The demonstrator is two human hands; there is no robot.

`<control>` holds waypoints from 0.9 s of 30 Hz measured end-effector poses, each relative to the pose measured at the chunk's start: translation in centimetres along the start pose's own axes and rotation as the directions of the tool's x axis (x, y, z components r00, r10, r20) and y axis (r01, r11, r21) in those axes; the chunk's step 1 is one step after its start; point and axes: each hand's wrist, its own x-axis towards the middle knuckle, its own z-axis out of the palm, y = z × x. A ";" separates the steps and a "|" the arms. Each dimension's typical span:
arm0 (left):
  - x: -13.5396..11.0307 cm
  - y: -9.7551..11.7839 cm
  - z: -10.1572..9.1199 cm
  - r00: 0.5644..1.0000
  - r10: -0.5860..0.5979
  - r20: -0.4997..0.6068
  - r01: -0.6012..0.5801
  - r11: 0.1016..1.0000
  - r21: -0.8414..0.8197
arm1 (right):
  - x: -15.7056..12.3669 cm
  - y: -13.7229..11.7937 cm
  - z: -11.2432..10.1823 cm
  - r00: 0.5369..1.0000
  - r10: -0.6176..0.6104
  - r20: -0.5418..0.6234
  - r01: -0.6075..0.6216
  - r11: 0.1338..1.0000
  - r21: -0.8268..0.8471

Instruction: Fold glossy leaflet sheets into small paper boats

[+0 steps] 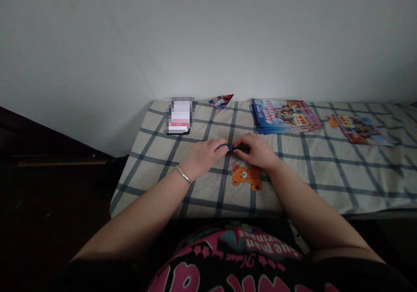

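Both of my hands meet over the middle of a checked cloth (pixel 156 153). Between them is a thin dark-blue folded paper (pixel 230 148), seen nearly edge-on and mostly covered by fingers. My left hand (pixel 203 155), with a silver bangle at the wrist, pinches its left end. The fingers of my right hand (pixel 256 151) are curled closed around its right end. Just below the hands a printed orange teddy bear (pixel 246 177) shows on the cloth.
A stack of colourful flyers (pixel 286 116) lies behind my right hand, with another flyer (pixel 361 129) farther right. A folded paper triangle (pixel 222 101) rests near the white wall (pixel 208 36). At the back left lies a phone (pixel 180 116), its screen partly blurred.
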 end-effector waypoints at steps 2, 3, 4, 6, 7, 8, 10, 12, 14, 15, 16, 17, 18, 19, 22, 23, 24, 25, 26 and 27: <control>0.0 0.0 0.0 1.000 -0.002 0.003 0.002 1.000 -0.012 | 0.0 -0.2 0.0 1.000 -0.010 0.002 0.010 1.000 -0.003; 0.0 0.0 0.0 1.000 -0.004 0.006 0.004 1.000 -0.017 | 0.1 -0.3 0.0 1.000 -0.011 0.004 0.011 1.000 -0.006; 0.0 0.0 0.0 1.000 -0.006 0.005 0.006 1.000 -0.022 | 0.1 -0.3 0.1 1.000 -0.010 0.008 0.010 1.000 -0.010; 0.0 0.1 0.0 1.000 -0.003 -0.003 0.002 1.000 -0.029 | 0.2 -0.4 0.1 1.000 0.001 0.010 -0.001 1.000 -0.028; 0.0 0.1 0.0 1.000 0.003 -0.012 -0.003 1.000 -0.030 | 0.2 -0.5 0.2 1.000 0.010 0.007 -0.009 0.999 -0.036; 0.0 0.1 0.0 1.000 0.010 -0.021 -0.011 1.000 -0.027 | 0.3 -0.5 0.2 1.000 0.019 0.005 -0.019 0.999 -0.042; 0.0 0.1 0.0 0.999 0.029 -0.031 -0.029 0.999 -0.013 | 0.4 -0.4 0.4 0.999 0.037 0.001 -0.037 0.998 -0.041; 0.1 0.1 -0.1 0.998 0.045 -0.039 -0.045 0.999 0.004 | 0.4 -0.2 0.4 0.998 0.061 -0.002 -0.061 0.998 -0.014; 0.1 0.1 -0.2 0.997 0.052 -0.050 -0.052 0.999 0.008 | 0.3 -0.1 0.5 0.996 0.086 -0.009 -0.085 0.996 0.025; 0.1 0.1 -0.2 0.997 0.055 -0.053 -0.055 0.998 0.002 | 0.3 0.0 0.5 0.995 0.098 -0.013 -0.098 0.994 0.041; 0.1 0.1 -0.3 0.997 0.058 -0.054 -0.059 0.998 -0.009 | 0.3 0.0 0.6 0.994 0.109 -0.013 -0.108 0.993 0.053; 0.1 0.1 -0.3 0.997 0.062 -0.054 -0.063 0.998 -0.022 | 0.3 0.0 0.6 0.993 0.118 -0.014 -0.117 0.991 0.060; 0.1 0.1 -0.4 0.996 0.069 -0.052 -0.071 0.997 -0.034 | 0.3 0.0 0.6 0.992 0.126 -0.014 -0.125 0.990 0.065; 0.1 0.0 -0.4 0.996 0.076 -0.050 -0.078 0.996 -0.041 | 0.3 -0.1 0.7 0.990 0.137 -0.019 -0.135 0.988 0.071; 0.1 0.0 -0.4 0.995 0.090 -0.048 -0.091 0.995 -0.026 | 0.4 -0.3 0.8 0.984 0.169 -0.051 -0.164 0.983 0.085; 0.0 -0.1 -0.4 0.995 0.093 -0.047 -0.094 0.995 -0.020 | 0.5 -0.4 0.8 0.983 0.173 -0.065 -0.167 0.982 0.084; 0.0 -0.1 -0.3 0.994 0.096 -0.045 -0.097 0.995 -0.019 | 0.5 -0.5 0.9 0.982 0.173 -0.076 -0.167 0.982 0.085; 0.0 -0.1 -0.2 0.994 0.098 -0.046 -0.100 0.995 -0.027 | 0.5 -0.5 0.9 0.981 0.176 -0.085 -0.169 0.982 0.089; 0.0 -0.2 -0.1 0.994 0.099 -0.048 -0.101 0.994 -0.042 | 0.6 -0.5 1.0 0.978 0.184 -0.093 -0.175 0.979 0.101; -0.1 -0.2 0.0 0.994 0.095 -0.055 -0.099 0.993 -0.065 | 0.6 -0.5 1.0 0.975 0.200 -0.099 -0.188 0.975 0.117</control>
